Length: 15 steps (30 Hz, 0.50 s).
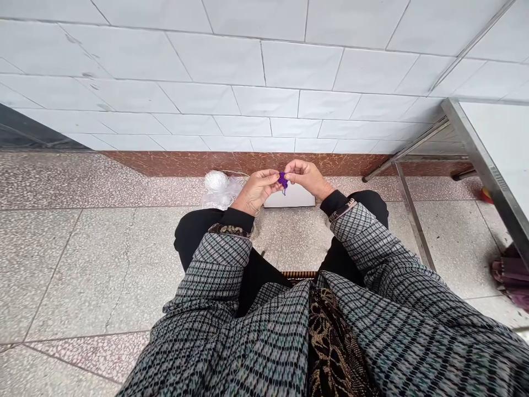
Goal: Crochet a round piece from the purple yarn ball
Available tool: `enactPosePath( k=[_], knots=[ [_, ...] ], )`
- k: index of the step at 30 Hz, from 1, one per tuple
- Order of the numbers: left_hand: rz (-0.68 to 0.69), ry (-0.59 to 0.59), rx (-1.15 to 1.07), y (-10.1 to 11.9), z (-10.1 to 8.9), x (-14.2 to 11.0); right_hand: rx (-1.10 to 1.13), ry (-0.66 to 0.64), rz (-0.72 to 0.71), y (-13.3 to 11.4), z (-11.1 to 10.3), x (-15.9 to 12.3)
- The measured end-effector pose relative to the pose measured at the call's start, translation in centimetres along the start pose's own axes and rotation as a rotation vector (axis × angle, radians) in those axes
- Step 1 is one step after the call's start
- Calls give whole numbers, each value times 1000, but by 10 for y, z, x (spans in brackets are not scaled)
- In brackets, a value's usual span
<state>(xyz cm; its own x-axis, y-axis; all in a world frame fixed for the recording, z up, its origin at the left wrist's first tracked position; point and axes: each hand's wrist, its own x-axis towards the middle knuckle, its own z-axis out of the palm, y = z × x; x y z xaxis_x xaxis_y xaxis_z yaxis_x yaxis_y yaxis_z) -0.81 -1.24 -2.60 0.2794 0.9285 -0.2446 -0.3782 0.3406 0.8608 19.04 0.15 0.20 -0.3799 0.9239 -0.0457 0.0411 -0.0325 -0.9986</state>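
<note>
Purple piece [282,180] between both hands' fingers [291,177]

Wears a grey-and-black checked fabric jacket [248,342], black-and-gold patterned cloth top [333,336], black cloth trousers [188,237], black fabric cuffs [238,219] (gold-patterned near the jacket).
</note>
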Motion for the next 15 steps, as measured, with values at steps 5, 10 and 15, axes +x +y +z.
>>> enactPosePath(
  k=[5,10,15],
  knots=[
    [61,109,48,0,2,3,-100,217,-87,0,-1,0],
    [271,500,307,-1,9,9,-72,318,29,4,15,-4],
    [399,491,520,-6,21,4,168,319,150,12,36,0]
  ],
)
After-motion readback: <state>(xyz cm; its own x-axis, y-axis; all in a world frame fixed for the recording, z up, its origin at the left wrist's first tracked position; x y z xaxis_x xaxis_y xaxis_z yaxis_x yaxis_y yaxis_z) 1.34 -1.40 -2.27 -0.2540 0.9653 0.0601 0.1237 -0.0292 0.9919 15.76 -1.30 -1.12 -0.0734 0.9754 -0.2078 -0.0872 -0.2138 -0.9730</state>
